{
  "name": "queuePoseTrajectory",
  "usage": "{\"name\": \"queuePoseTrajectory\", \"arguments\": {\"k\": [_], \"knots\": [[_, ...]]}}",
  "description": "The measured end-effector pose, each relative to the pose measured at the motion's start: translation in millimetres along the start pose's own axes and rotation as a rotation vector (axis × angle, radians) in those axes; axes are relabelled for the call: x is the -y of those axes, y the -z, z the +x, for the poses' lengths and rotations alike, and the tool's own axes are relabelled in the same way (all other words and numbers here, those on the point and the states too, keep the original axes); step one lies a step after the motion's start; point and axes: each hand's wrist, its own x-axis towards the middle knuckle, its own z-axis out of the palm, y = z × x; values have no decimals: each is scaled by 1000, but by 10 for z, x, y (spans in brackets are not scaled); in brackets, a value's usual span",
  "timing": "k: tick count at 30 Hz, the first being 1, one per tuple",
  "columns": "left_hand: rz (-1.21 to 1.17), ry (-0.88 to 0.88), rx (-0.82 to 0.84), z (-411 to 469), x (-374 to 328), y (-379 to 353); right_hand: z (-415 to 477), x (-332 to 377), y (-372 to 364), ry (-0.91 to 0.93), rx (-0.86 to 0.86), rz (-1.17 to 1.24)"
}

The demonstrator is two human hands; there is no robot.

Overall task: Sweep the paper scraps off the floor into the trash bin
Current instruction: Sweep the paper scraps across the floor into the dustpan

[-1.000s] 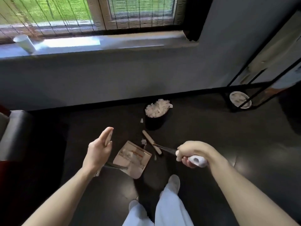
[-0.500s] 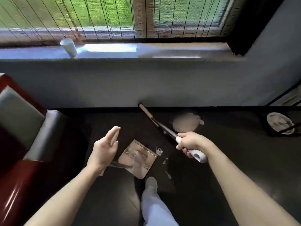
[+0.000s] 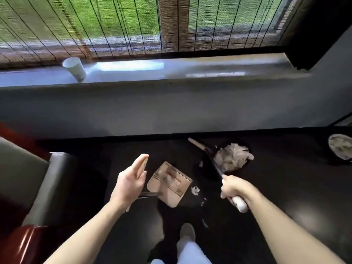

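My right hand (image 3: 234,189) grips the broom (image 3: 213,162) near its white handle end. The dark shaft runs up and away, and its tan head lies close to the wall, just left of the trash bin (image 3: 209,168). This dark bin is heaped with white paper scraps (image 3: 232,157). My left hand (image 3: 131,183) holds the tan dustpan (image 3: 169,184) by its dark handle, its upper fingers straight; the grip is hidden under the palm. Some scraps sit on the pan. Loose scraps (image 3: 194,189) lie on the dark floor between the pan and my right hand.
A red and grey sofa (image 3: 38,178) fills the left side. A paper cup (image 3: 74,68) stands on the window sill (image 3: 209,73). A round bowl (image 3: 341,148) sits on the floor at the far right. My white shoe (image 3: 187,233) is below the dustpan.
The broom head has swung from beside the dustpan out to the wall next to the bin. The dustpan has stayed with my left hand. My view has tilted up and moved closer.
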Motion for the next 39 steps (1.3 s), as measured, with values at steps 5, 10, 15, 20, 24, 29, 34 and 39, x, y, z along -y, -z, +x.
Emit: {"name": "queuePoseTrajectory", "arguments": {"k": [5, 10, 15, 20, 24, 29, 34, 39], "knots": [[-5, 10, 64, 59, 60, 108, -223, 107, -12, -265, 235, 487], [64, 11, 141, -2, 171, 334, -705, 301, -86, -269, 231, 630], [145, -14, 184, 23, 208, 497, -973, 463, -166, -278, 118, 860], [171, -47, 225, 155, 249, 691, -1141, 669, -157, -268, 87, 1214], [154, -66, 230, 388, 203, 779, -1199, 704, -139, -214, 40, 1291], [157, -107, 283, 842, -42, 631, -1058, 794, 23, -218, -15, 1357], [144, -154, 336, 1327, -255, 445, -801, 904, 82, -274, -83, 1319], [105, -194, 319, 1875, -373, 282, -596, 1018, 89, -344, -136, 1415]]}}
